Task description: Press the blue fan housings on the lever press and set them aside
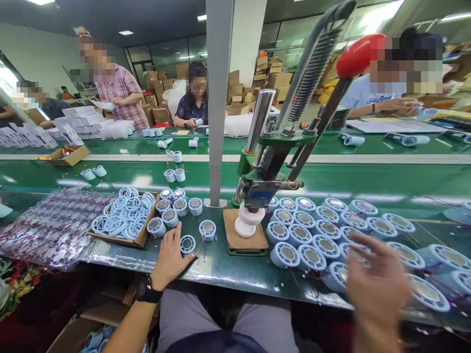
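My left hand rests on the near bench edge with thumb and fingers spread. A small light-blue round housing with a slotted ring sits between them; whether they touch it I cannot tell. Just right of it, another housing with a silver disc stands upright, thin wires beside it. My right hand, smeared by motion, is over the near side of many similar housings; its grip is unclear. Between my hands stands a green hand press, its white round pusher low over a brown pad.
A cardboard tray of light-blue rings stands left, beside bagged flat parts. The press's red-knobbed lever leans up and right. A grey post rises behind the bench. Several people work across the green conveyor.
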Tool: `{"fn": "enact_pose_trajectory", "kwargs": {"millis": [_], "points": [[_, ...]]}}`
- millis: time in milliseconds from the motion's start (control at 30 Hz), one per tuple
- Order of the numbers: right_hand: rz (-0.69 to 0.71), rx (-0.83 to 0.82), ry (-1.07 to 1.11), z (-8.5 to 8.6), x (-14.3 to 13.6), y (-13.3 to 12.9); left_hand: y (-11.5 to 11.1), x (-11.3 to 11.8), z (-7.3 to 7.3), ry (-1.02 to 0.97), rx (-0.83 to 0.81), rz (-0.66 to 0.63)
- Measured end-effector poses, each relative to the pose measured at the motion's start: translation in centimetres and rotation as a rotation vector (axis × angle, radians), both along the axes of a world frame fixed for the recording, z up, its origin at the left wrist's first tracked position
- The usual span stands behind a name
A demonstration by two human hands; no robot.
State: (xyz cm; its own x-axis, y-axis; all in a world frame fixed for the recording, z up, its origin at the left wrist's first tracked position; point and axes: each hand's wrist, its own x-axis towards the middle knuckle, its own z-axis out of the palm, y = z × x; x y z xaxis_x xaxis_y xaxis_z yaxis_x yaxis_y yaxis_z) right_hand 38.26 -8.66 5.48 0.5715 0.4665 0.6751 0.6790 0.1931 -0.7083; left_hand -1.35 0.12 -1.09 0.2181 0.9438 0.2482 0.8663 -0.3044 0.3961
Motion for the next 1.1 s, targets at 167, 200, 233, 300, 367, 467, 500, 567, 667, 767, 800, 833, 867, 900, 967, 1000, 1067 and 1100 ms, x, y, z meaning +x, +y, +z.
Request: {"fn": "enact_pose_trajectory", "kwargs": {"millis": [167,200,233,300,367,467,500,567,667,767,800,833,867,900,967,1000,1067,1100], "points": [[0.662,-0.217,-0.121,-4.3,-13.6,4.9,0.0,-1.0,0.4,0.078,0.009,-0.199],[0.702,-0.254,-0.128,-4.6,-15.9,5.9,0.0,-1.2,0.5,0.081,-0.004,-0.245],[0.708,-0.305,-0.137,-4.9,-17.8,6.9,0.0,-1.4,0.5,0.079,-0.016,-0.273],[0.675,-0.420,-0.164,-5.1,-20.3,8.8,-0.1,-1.5,0.5,0.058,-0.017,-0.272],[0.659,-0.497,-0.175,-5.3,-21.3,10.0,-0.3,-1.4,0.3,0.030,0.001,-0.228],[0.708,-0.503,-0.191,-6.2,-20.8,9.8,-0.7,-1.6,-0.1,0.013,0.008,-0.216],[0.729,-0.496,-0.197,-6.7,-20.4,9.1,-0.8,-1.6,-0.1,0.001,-0.003,-0.224],[0.760,-0.465,-0.172,-7.8,-19.6,7.3,-1.0,-1.4,0.0,-0.065,-0.028,-0.192],[0.760,-0.413,-0.034,-9.3,-18.8,4.7,-1.5,0.1,1.2,-0.240,-0.070,-0.096],[0.773,-0.408,0.087,-10.2,-18.6,3.6,-2.2,3.1,2.9,-0.288,-0.117,-0.223],[0.787,-0.406,0.111,-10.3,-18.6,3.5,-2.4,4.2,3.4,-0.269,-0.123,-0.285],[0.799,-0.400,0.127,-10.5,-18.6,3.6,-2.6,5.1,3.9,-0.247,-0.126,-0.330],[0.805,-0.392,0.136,-10.5,-18.6,3.7,-2.6,5.8,4.2,-0.230,-0.129,-0.354],[0.805,-0.382,0.140,-10.6,-18.6,3.8,-2.6,6.4,4.3,-0.223,-0.133,-0.361],[0.797,-0.368,0.144,-10.6,-18.5,4.0,-2.4,6.9,4.3,-0.230,-0.154,-0.354],[0.797,-0.364,0.144,-10.6,-18.5,4.0,-2.3,6.9,4.2,-0.240,-0.169,-0.352],[0.801,-0.366,0.147,-10.6,-18.5,4.0,-2.1,6.6,4.0,-0.269,-0.199,-0.351],[0.802,-0.370,0.146,-10.5,-18.5,3.9,-2.1,6.4,3.9,-0.285,-0.213,-0.348]]}}
